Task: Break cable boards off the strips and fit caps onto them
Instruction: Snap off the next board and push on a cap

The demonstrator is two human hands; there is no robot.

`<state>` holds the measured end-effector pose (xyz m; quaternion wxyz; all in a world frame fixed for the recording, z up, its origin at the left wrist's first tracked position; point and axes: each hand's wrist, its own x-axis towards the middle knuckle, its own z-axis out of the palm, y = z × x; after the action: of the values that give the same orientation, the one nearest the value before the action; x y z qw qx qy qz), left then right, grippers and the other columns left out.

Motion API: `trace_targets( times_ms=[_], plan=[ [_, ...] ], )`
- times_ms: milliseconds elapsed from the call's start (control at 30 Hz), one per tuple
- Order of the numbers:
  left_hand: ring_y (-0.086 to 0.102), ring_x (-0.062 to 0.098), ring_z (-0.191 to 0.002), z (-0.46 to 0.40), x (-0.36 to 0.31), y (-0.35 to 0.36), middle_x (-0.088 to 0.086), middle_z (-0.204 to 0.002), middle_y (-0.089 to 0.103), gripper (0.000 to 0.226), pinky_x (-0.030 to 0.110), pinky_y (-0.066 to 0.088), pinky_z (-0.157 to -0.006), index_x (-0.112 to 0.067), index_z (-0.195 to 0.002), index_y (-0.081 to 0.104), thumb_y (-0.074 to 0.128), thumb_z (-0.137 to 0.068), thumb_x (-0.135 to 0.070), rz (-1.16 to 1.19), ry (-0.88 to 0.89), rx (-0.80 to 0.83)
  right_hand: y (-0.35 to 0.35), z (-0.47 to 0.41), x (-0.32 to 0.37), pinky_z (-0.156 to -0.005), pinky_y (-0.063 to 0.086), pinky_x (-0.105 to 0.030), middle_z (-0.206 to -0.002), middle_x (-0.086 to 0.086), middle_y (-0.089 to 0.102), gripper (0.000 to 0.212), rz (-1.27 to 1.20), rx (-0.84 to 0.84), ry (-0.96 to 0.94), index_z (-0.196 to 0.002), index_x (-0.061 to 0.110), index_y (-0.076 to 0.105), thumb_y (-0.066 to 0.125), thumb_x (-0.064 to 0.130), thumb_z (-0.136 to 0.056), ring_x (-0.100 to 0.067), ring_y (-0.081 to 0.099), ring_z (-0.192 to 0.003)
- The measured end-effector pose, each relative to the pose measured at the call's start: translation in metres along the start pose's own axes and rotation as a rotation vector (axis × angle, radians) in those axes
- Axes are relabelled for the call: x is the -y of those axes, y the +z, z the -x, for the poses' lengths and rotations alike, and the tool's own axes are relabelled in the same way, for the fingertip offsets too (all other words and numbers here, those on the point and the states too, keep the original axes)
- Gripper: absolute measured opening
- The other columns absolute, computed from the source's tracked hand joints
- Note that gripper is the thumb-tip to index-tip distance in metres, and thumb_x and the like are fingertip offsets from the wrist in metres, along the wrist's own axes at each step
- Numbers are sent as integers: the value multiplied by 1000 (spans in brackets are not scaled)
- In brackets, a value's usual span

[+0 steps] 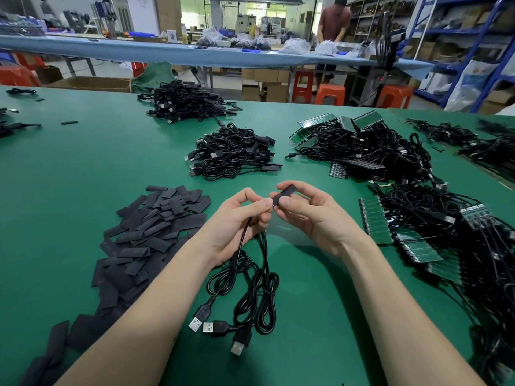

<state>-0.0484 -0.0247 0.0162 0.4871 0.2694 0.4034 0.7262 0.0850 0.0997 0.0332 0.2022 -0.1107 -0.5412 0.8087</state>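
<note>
Both hands (271,207) pinch a black cap (284,194), seemingly, over bare green table (69,168).

Two hands (239,218), one cap (284,195), three USB plugs (216,328).

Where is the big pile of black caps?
In the head view, the caps lie heaped on the green table, left of the left hand and its cables.
</note>
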Motion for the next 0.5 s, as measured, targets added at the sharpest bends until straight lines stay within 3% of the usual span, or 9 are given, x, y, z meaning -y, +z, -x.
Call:
trace_targets(
  times_ms=[133, 233, 367, 500],
  plan=[
    [63, 9, -62, -2, 3, 3, 6, -76, 69, 18, 17, 53, -60, -10, -83, 51, 69, -83, -12, -104, 84, -71, 2, -6, -4, -77, 57, -19, -100, -10, 76, 28, -51, -89, 19, -101, 8, 71, 76, 6, -74, -16, 73, -83],
    [67, 14, -66, -2, 7, 6, 11, -77, 72, 20, 19, 54, -63, -7, -86, 59, 74, -75, -15, -214, 140, -90, -5, -4, -1, -78, 57, -18, -99, -12, 76, 29, -127, -137, 49, -101, 5, 70, 77, 5, -72, -18, 74, -87],
    [68, 16, -66, -3, 10, 4, 10, -72, 71, 10, 21, 54, -64, -7, -85, 69, 76, -80, -5, -301, 173, -84, -11, -2, 5, -78, 57, -18, -98, -14, 75, 33, -130, -160, 76, -102, 2, 70, 78, 5, -70, -20, 74, -91],
    [69, 15, -67, -2, 11, 6, 9, -73, 72, 9, 20, 54, -64, -12, -83, 76, 80, -75, -9, -345, 202, -57, -14, 1, 8, -73, 57, -17, -94, -13, 77, 31, -111, -195, 81, -101, 0, 71, 76, 4, -70, -16, 75, -86]
  ],
)
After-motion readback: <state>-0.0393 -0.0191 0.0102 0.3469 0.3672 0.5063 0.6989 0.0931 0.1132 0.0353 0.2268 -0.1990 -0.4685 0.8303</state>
